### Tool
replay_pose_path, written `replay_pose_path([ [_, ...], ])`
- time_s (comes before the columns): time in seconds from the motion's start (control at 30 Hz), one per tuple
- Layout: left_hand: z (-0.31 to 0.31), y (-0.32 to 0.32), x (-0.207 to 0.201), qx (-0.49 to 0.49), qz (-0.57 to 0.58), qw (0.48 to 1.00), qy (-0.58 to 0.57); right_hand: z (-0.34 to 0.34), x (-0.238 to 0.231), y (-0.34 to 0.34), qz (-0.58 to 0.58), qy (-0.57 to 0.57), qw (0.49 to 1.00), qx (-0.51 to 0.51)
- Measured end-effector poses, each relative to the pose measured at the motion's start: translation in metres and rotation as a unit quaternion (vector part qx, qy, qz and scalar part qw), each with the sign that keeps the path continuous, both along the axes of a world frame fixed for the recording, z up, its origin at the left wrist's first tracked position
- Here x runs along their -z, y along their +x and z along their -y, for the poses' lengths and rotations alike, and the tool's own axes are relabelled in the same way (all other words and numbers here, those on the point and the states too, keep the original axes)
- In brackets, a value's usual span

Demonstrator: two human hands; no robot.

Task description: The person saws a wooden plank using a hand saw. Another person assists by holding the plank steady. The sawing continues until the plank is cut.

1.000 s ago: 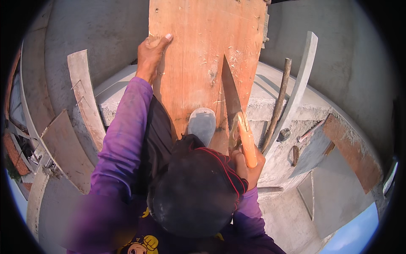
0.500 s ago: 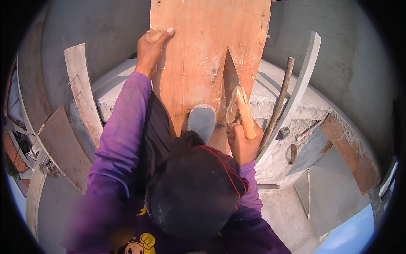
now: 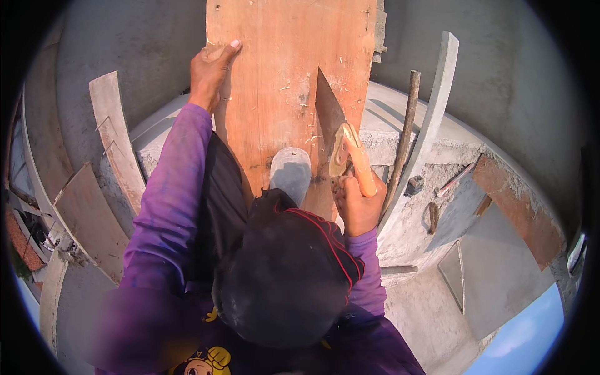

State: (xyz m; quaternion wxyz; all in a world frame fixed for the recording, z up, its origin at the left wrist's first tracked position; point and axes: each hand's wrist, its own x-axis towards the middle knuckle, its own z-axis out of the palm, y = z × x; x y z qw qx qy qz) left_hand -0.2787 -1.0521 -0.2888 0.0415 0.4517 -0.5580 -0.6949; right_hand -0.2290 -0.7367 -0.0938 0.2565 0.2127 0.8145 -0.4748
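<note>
A reddish-brown plywood board (image 3: 269, 81) stretches away in front of me, with wood shavings scattered on its face. My left hand (image 3: 212, 70) clasps its left edge near the far end, thumb lying on top. In my right hand (image 3: 359, 203) is a handsaw (image 3: 329, 112), held by its orange-brown wooden handle. Its blade slants across the right part of the board, pointing away from me; whether the teeth sit in a cut is unclear. A grey shoe sole or slipper (image 3: 291, 172) rests on the board's near part, left of the saw.
To the right, a wooden pole (image 3: 403, 134) and a pale plank (image 3: 434, 109) lean against a rough concrete ledge (image 3: 453, 150). A narrow board (image 3: 115, 134) stands at left, near a wider panel (image 3: 90, 215). Grey walls (image 3: 481, 69) curve around the back.
The whole view has shifted, so the board and surroundings appear further left. Both hands keep their grips, and the saw has changed only slightly in position against the board.
</note>
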Motion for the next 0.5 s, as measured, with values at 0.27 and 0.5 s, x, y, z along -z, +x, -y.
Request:
replay_pose_path([
  [0.27,0.011,0.001,0.002,0.001,0.017,1.0,-0.013,0.016,-0.123,0.04,0.006,0.102,0.993,-0.055],
  [0.5,0.0,0.001,0.004,0.002,0.027,0.999,-0.028,0.027,0.025,-0.007,-0.059,0.006,0.996,-0.074],
])
